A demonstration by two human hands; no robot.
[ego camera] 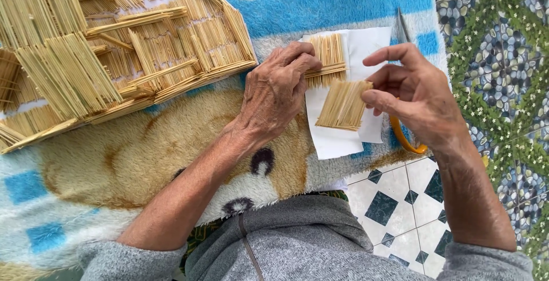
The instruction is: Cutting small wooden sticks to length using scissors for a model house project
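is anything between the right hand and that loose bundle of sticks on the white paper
Nothing visible. The right hand already touches the right edge of the stick bundle with its fingertips. The left hand presses the other stick panel on the white paper, beside it, not between.

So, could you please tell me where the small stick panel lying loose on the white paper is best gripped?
Probably by its right edge, coming from the right: the stick panel lies flat on the white paper, its right end faces the right hand, and its other sides lie nearer the left hand.
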